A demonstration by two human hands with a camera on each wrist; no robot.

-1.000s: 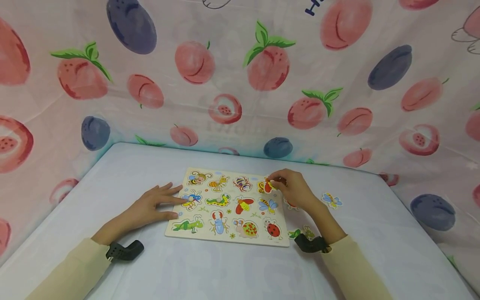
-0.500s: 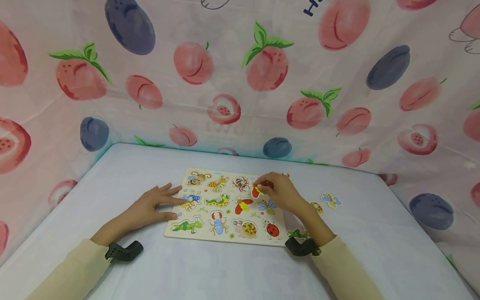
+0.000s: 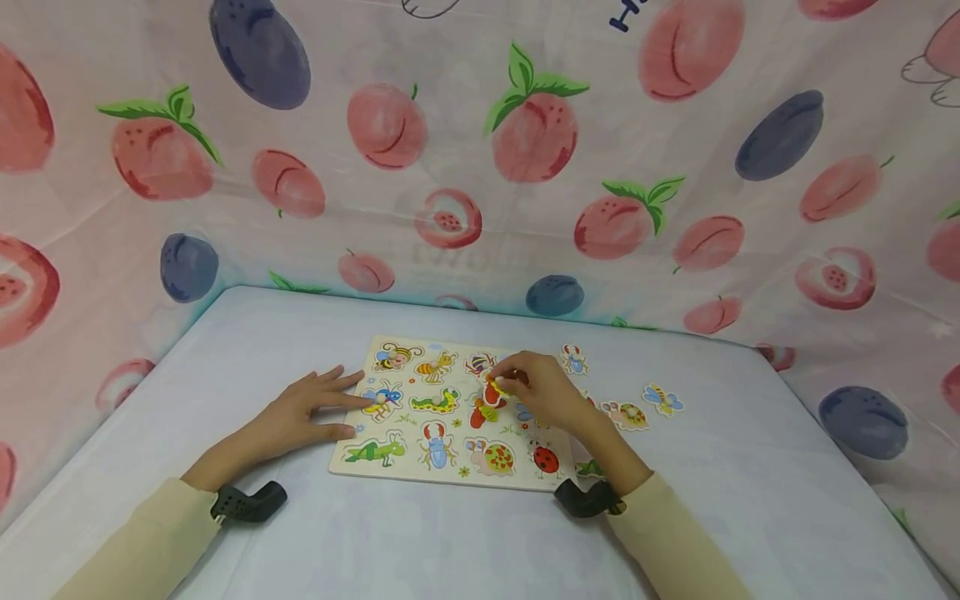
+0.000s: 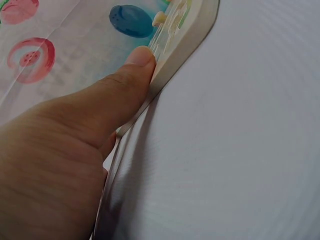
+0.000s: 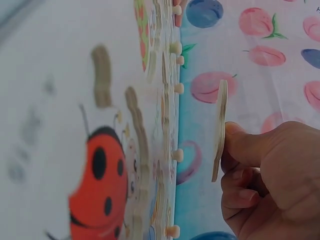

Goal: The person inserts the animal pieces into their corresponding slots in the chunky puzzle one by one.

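Observation:
A wooden insect puzzle board (image 3: 450, 427) lies on the white table. My left hand (image 3: 311, 410) rests flat at its left edge with fingers spread; in the left wrist view the thumb (image 4: 122, 82) presses the board's side. My right hand (image 3: 551, 390) pinches a red-and-yellow winged insect puzzle piece (image 3: 492, 392) between thumb and fingers. That piece is over the matching red insect picture (image 3: 483, 412) in the middle row. Seen edge-on in the right wrist view, the held piece (image 5: 220, 132) is apart from the board. The butterfly picture is hidden behind the right hand.
Loose pieces lie right of the board: a stag beetle (image 3: 574, 359), a snail (image 3: 628, 415), a bee (image 3: 662, 400) and a green one (image 3: 590, 468) partly under the right wrist. Knobs (image 5: 177, 155) stick up from the board. A fruit-print cloth (image 3: 465, 125) hangs behind.
My right hand has carried the red-and-yellow piece left and towards me, from the board's upper right corner to the middle row. The stag beetle and snail are uncovered. My left hand stays put.

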